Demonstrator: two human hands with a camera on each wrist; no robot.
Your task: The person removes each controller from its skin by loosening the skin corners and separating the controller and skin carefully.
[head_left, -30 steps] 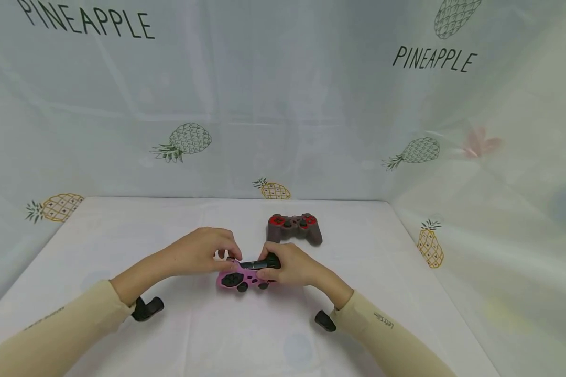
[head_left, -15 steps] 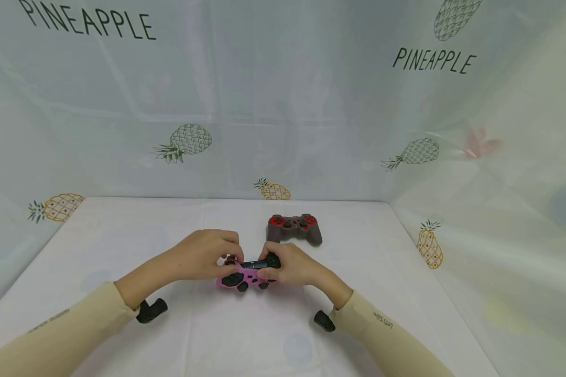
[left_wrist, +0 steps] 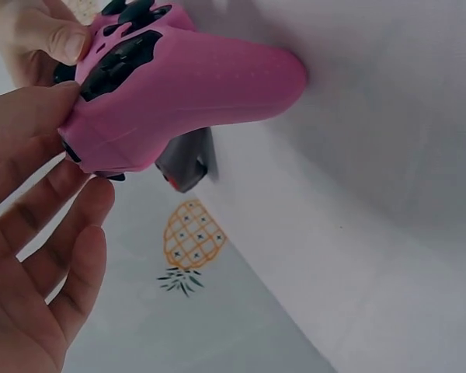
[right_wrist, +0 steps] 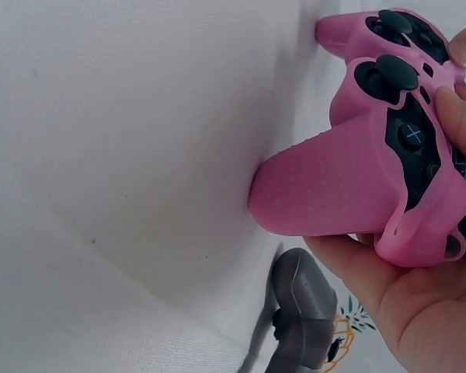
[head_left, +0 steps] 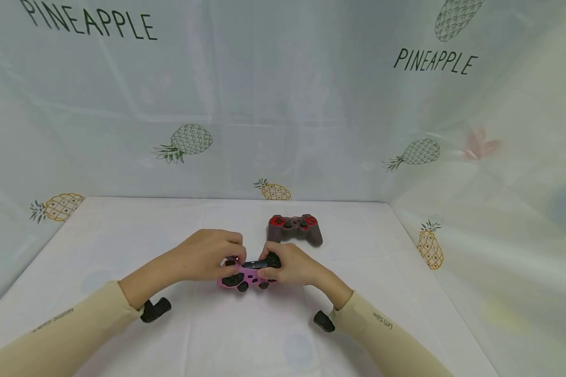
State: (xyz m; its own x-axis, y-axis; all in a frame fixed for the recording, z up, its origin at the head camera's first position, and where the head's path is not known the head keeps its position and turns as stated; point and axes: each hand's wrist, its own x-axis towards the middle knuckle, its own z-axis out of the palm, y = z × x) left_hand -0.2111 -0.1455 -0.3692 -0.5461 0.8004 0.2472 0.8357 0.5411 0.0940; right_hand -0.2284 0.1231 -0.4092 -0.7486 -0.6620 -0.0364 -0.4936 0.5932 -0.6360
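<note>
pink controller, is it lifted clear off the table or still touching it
Touching. The pink controller is tilted up in both hands, but its grip tips press into the table in both wrist views.

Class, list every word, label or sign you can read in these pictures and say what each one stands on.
"PINEAPPLE": printed in dark capitals on the backdrop cloth, upper left.
"PINEAPPLE": printed again on the same cloth, upper right.
Small print on the left sleeve: too blurred to read.
Small print on the right sleeve: too small to read.
Button symbols on the pink controller: a cross shows on one; the rest are unclear.
</note>
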